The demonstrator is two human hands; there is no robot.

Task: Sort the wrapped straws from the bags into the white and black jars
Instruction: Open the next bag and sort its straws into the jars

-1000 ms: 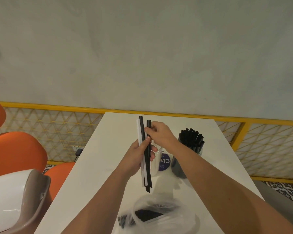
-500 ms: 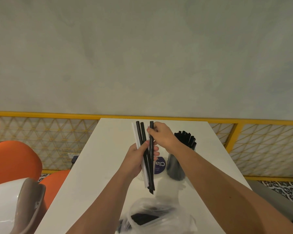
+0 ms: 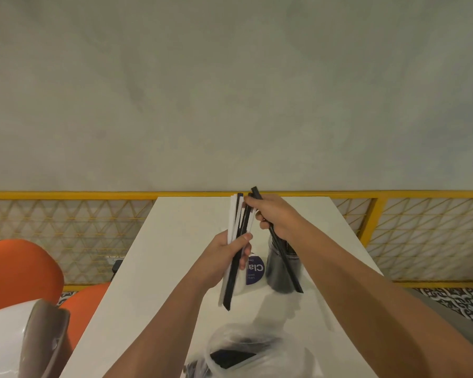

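Drawn off since half a second ago: one black straw point(image 3: 286, 260), formerly lying against the bundle point(image 3: 234, 219), now slanting right with its lower end well apart from it.

Bag point(image 3: 273, 347): one, clear plastic, nearest on the table point(image 3: 153, 268). It is cut off by the lower frame edge, and the dark contents are hard to make out.

Left hand point(image 3: 221, 257): fingers curled round the bundle, thumb pressed across its front. White and black wrapped straws are mixed, at least two of them black. The full count cannot be told.

Right hand point(image 3: 273, 216): fingertips pinch the black straw near its top, beside the bundle's upper end.

White jar point(image 3: 254, 271): one, purple label, mostly hidden behind the left hand and bundle.

Black jar point(image 3: 276, 271): one, just beside the white jar. Its mouth is hidden by the right hand, and the slanting straw crosses its front.

Table: bare to the left of the hands and beyond them, as far as the back edge.

Seats point(image 3: 17, 268): orange, cut off at the left. One white-and-grey chair point(image 3: 25, 336) sits at the lower left.

Railing point(image 3: 66, 194): yellow, mesh panels, directly behind the table's back edge.

Wall point(image 3: 230, 91): grey, plain.
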